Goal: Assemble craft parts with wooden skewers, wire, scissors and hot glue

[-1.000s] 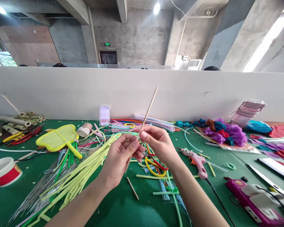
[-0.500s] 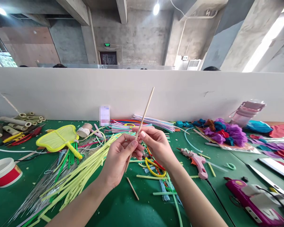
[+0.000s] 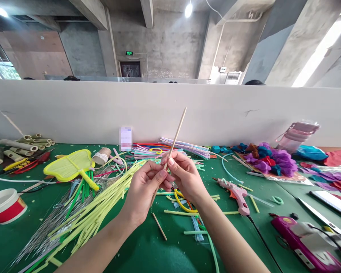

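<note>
A thin wooden stick points up and to the right above a green table. My left hand pinches its lower part with thumb and fingers. My right hand pinches it just above, fingertips closed round the shaft. Both hands hover over a tangle of yellow, red and orange pipe cleaners. A short wooden stick lies on the table under my left wrist.
Pale yellow-green strips and thin wires spread at left, by a yellow leaf shape, bamboo tubes and a red-white tub. A pink glue gun, purple felt flowers and a magenta tool lie at right. A white partition runs behind.
Both hands stay pinched on the stick; its top end has swayed slightly left and then back, and my right hand has shifted a little to the left.
</note>
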Demonstrator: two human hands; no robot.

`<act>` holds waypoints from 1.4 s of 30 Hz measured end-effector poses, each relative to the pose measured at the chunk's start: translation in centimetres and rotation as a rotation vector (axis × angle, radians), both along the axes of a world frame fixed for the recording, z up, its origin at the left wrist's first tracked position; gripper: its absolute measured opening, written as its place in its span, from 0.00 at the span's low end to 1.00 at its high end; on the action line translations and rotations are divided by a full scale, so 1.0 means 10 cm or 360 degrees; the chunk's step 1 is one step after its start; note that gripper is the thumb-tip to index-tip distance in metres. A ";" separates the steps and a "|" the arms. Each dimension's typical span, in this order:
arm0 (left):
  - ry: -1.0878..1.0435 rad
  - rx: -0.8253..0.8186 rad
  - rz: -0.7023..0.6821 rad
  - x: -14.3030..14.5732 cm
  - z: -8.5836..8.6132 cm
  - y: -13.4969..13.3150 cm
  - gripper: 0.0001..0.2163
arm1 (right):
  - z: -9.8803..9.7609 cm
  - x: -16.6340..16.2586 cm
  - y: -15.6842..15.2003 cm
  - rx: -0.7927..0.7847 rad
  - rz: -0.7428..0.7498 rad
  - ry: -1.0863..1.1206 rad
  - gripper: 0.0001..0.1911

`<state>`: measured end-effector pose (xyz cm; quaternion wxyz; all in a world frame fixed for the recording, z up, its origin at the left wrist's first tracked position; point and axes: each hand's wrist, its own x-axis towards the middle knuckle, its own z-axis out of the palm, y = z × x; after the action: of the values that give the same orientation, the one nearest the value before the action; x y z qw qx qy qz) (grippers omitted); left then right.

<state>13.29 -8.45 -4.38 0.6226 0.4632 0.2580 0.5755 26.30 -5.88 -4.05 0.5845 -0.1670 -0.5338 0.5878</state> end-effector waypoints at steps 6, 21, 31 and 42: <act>-0.0065 -0.0041 0.0060 -0.01 0.03 0.01 0.12 | -0.04 0.01 0.05 -0.0021 -0.0103 -0.0134 0.14; 0.1359 0.0236 0.0413 -1.43 -0.44 -0.35 0.10 | -0.09 -0.09 -0.10 -0.0135 -0.0188 -0.0697 0.15; 0.3258 -0.0425 0.0758 -2.73 -0.76 -0.38 0.11 | -0.44 -0.14 -0.38 -0.0560 0.0049 -0.0947 0.20; 0.3211 -0.0328 0.0594 -2.80 -0.95 -0.18 0.09 | -0.58 -0.19 -0.43 -0.0614 0.0122 -0.0929 0.20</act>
<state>-14.71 -10.25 -13.84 0.0539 0.6277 0.7764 -0.0184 24.45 -10.23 -9.83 0.3425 -0.4153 -0.5633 0.6268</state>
